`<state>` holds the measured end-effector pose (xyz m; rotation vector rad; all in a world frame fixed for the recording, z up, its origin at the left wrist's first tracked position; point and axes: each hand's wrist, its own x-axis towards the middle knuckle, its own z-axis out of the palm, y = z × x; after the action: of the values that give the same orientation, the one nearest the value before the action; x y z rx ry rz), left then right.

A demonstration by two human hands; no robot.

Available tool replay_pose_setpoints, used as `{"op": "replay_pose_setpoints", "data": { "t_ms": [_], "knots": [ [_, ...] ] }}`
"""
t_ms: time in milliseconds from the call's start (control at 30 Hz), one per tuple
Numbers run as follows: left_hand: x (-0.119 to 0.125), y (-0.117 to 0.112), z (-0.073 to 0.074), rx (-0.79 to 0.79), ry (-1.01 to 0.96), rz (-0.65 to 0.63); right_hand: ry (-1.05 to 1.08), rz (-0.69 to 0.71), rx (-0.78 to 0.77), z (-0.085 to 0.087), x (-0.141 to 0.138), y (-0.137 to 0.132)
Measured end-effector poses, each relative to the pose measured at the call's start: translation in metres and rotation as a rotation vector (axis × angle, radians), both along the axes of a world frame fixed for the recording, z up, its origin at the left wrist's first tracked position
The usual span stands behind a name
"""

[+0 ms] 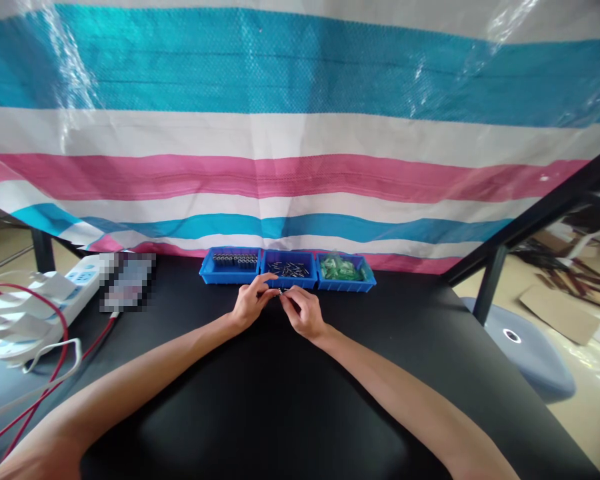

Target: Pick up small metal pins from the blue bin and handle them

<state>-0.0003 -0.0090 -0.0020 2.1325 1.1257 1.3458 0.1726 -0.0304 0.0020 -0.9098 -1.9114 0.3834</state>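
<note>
My left hand (251,301) and my right hand (304,311) meet over the black table (280,400), just in front of the middle blue bin (289,270). Both pinch a tiny metal part (280,291) between their fingertips; it is too small to name. The middle bin holds several small dark metal pins. A left blue bin (230,265) holds dark cylindrical parts. A right blue bin (347,272) holds green pieces.
A white power strip (45,293) with plugs and a red cable (55,373) lies at the table's left edge. A striped tarp (300,133) hangs behind the bins. A black frame post (490,287), a grey-blue stool (530,353) and cardboard stand to the right.
</note>
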Motion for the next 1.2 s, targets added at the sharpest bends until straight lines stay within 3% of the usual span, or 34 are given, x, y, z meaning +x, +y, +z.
{"op": "replay_pose_setpoints", "data": {
  "t_ms": [867, 1200],
  "knots": [
    [-0.0009, -0.0024, 0.0035, 0.035, 0.010, -0.044, 0.062, 0.022, -0.004, -0.0009, -0.0004, 0.0014],
    [-0.0003, -0.0031, 0.0047, 0.046, 0.025, 0.015, 0.047, -0.092, 0.035, 0.0005, -0.0016, -0.0004]
  ]
}}
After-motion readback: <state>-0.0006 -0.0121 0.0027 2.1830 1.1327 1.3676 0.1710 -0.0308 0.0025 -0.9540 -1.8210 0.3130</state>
